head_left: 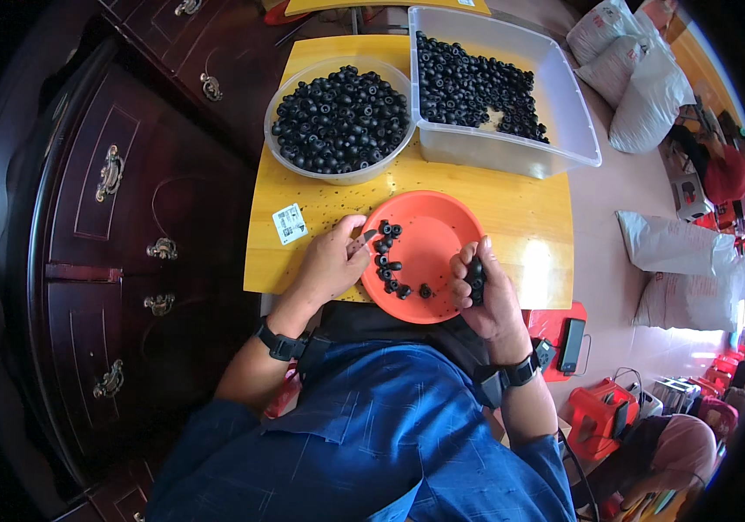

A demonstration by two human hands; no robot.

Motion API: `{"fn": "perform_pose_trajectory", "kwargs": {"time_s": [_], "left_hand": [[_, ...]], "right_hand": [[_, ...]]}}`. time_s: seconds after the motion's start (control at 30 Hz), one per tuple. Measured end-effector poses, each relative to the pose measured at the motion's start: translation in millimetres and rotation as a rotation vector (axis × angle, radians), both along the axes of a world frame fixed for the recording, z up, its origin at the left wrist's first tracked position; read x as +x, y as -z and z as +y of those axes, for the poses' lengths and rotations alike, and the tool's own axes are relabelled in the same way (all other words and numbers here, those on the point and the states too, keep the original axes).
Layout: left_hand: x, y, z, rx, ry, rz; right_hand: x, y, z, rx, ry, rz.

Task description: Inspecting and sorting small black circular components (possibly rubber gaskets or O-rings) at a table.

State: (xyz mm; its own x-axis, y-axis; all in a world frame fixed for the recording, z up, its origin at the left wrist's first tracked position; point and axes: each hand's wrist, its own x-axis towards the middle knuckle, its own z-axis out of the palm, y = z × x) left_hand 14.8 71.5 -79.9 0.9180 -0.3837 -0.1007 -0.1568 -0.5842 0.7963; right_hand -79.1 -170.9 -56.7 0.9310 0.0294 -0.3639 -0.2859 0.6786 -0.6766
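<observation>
Right hand [496, 300] clutches glossy black holed beads [476, 280] | left hand [331, 258] pinched, hold unclear | nearer left: loose beads [381, 260], right of its fingertips

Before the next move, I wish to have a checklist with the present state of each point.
1. Right grip closed around several black pieces: ok.
2. Count inside it: cannot tell, fingers hide some.
3. Left grip holding a thin item: ok.
4. Orange plate fully on the yellow table: not ok, near rim overhangs.
5. Round tub upright: ok.
6. Table free of dark specks: not ok.
</observation>
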Motion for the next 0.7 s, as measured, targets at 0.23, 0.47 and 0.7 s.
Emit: {"fn": "perform_pose_trajectory", "kwargs": {"time_s": [0.23,0.47,0.7], "left_hand": [[-6,-26,5,0.042,-0.049,-0.003],[-25,-60,-11,-0.124,0.1,-0.167],[-41,-77,-48,0.071,0.365,-0.189]], "right_hand": [[-10,14,3,0.568,-0.039,0.136],[-9,3,18,0.664,0.014,0.216],[-13,14,24,0.709,-0.073,0.141]]}}
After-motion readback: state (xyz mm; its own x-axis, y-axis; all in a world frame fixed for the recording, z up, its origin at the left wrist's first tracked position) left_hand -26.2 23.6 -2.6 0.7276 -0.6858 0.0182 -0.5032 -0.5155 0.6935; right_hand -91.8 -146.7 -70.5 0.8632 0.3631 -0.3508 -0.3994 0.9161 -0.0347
